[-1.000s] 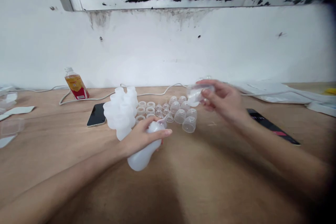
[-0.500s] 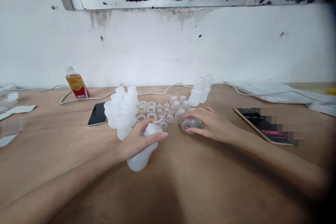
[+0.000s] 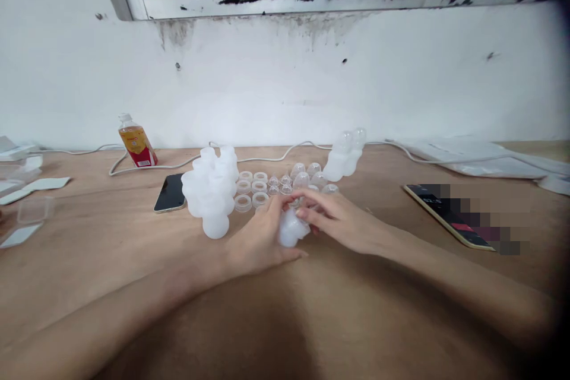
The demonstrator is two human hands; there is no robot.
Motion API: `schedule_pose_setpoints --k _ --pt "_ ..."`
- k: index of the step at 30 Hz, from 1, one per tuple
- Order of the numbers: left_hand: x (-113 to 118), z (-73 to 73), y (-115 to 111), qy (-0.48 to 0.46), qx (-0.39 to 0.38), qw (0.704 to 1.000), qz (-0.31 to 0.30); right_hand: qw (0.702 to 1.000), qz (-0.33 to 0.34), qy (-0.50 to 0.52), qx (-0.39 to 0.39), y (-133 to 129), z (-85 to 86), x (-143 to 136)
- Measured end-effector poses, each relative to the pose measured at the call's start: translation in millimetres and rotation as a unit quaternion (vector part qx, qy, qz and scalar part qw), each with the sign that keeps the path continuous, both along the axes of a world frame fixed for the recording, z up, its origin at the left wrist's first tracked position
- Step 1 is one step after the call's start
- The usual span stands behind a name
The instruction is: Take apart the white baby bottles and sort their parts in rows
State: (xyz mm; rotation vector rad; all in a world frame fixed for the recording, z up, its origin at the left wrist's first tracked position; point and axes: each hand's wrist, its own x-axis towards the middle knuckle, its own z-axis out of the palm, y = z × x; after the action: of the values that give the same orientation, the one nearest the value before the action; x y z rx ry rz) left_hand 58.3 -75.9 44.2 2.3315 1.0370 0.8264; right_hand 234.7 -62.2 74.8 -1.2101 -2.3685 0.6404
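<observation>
My left hand (image 3: pixel 262 234) is wrapped round a white translucent bottle (image 3: pixel 289 231), thumb stretched below it. Over the bottle's top, my right hand (image 3: pixel 333 217) is closed on a clear dome cap, which its fingers partly hide. Behind my hands stand clear rings (image 3: pixel 243 202) in rows, small clear nipple-shaped pieces (image 3: pixel 286 189) and larger clear domes (image 3: pixel 301 180). A cluster of white bottles (image 3: pixel 214 184) stands to the left of the rings. Further back on the right are a few white bottles (image 3: pixel 342 160) with clear domes on top.
A drink bottle (image 3: pixel 139 143) and a dark phone (image 3: pixel 170 193) are at the left. Another phone (image 3: pixel 449 217) lies at the right, with plastic bags (image 3: pixel 481 154) behind it. A white cable (image 3: pixel 285 154) runs along the wall. Clear plastic pieces (image 3: pixel 35 209) lie far left.
Both hands have come together at the bottle. My left hand has moved right and turned the bottle more upright; my right hand has brought a clear dome from the right onto its top.
</observation>
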Motion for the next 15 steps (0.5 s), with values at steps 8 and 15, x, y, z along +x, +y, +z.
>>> schedule_pose_setpoints --k 8,15 --pt "-4 -10.2 4 0.173 -0.005 0.977 0.122 0.981 0.031 0.073 -0.179 2 -6.7 -7" --pt "-12 -0.8 12 0.131 -0.078 0.988 0.035 0.989 0.144 0.022 0.002 -4 -6.4 -2"
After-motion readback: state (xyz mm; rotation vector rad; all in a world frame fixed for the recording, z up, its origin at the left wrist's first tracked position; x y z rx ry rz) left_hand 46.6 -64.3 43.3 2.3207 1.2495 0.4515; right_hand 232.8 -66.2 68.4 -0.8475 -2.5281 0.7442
